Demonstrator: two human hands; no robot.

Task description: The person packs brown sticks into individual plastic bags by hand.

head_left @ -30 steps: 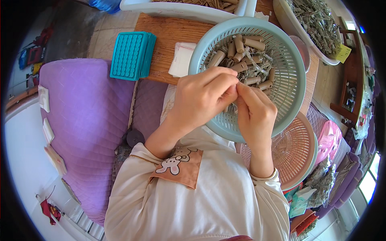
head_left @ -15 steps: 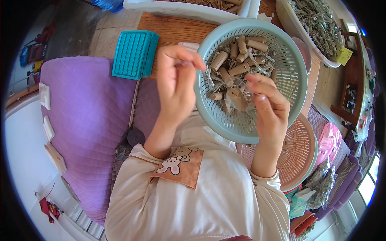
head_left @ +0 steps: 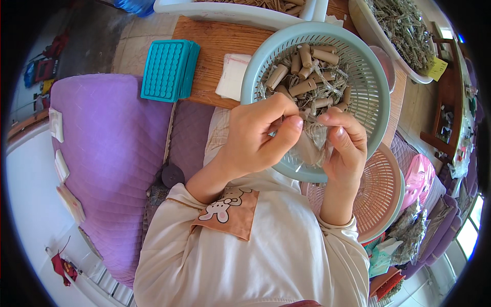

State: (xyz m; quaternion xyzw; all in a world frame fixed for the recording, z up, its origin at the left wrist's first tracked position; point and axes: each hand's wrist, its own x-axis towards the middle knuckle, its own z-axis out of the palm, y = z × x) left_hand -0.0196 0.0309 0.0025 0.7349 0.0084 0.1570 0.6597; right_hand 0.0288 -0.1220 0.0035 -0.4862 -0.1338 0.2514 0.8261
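Over a grey-green colander (head_left: 379, 110) my two hands are close together. My right hand (head_left: 348, 138) pinches crinkled clear plastic film (head_left: 318, 132) between thumb and fingers. From the film hangs a tan piece (head_left: 306, 149), partly blurred and partly covered by my fingers. My left hand (head_left: 263, 133) has its thumb and forefinger drawn together beside that film; what lies between them is too small to make out. Several brown cardboard-like tubes (head_left: 304, 87) lie in the colander among tangled clear strands.
A pinkish colander (head_left: 381, 197) stands beneath at the right. On the wooden table (head_left: 220, 38) are a stack of teal moulded trays (head_left: 166, 70) and folded white cloth or paper (head_left: 232, 77). Behind are a white tub (head_left: 230, 14) and a bin of dried plant matter (head_left: 427, 79).
My left hand has come from over the white stack, rightward and down, to meet my right hand. The white stack now shows. My right hand has barely moved.
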